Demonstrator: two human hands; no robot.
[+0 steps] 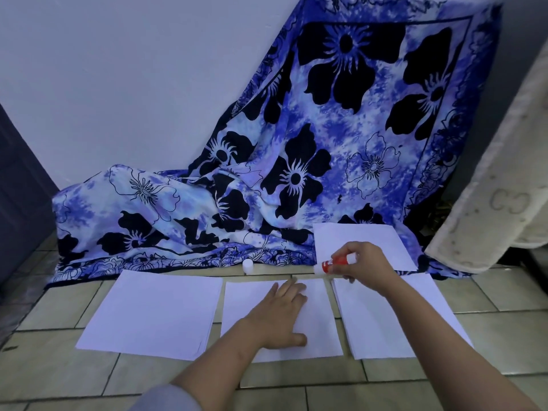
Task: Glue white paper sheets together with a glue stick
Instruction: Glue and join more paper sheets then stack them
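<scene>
Under my left hand (281, 312), fingers flat and spread: middle sheet (320, 330), pinned. Right hand (364, 265): grips uncapped glue stick (335, 264), tip at that sheet's far corner. Cap (248, 266): beyond the left hand. Gluing barely begun, I judge; nothing visibly joined yet.

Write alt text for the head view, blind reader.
A right hand holds an uncapped glue stick at the far right corner of the middle sheet, which the left hand presses flat. A left sheet and a right sheet flank it on a tiled floor; a fourth sheet and the white cap sit beyond, by a blue floral cloth.
</scene>
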